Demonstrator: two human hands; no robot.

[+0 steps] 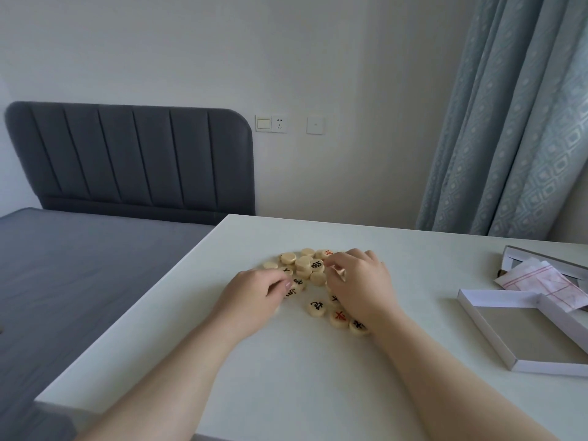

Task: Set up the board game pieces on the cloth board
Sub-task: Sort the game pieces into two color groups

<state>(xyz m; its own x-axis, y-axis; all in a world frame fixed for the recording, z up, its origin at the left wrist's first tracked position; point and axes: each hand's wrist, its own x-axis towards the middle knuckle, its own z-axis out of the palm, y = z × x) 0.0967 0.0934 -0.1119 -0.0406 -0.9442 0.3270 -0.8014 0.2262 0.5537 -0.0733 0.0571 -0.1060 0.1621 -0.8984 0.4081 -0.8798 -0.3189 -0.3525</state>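
Left hand (254, 292) and right hand (358, 281) flank heaped pieces (304, 265).

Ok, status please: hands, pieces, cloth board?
Left hand curled over pieces, grip unclear. Right hand pinches one. Cloth board folded on box, far right, not laid out.

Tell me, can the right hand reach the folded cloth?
Probably yes: the cloth lies uncovered on the box, with only bare table between it and the right hand, pinching a piece.
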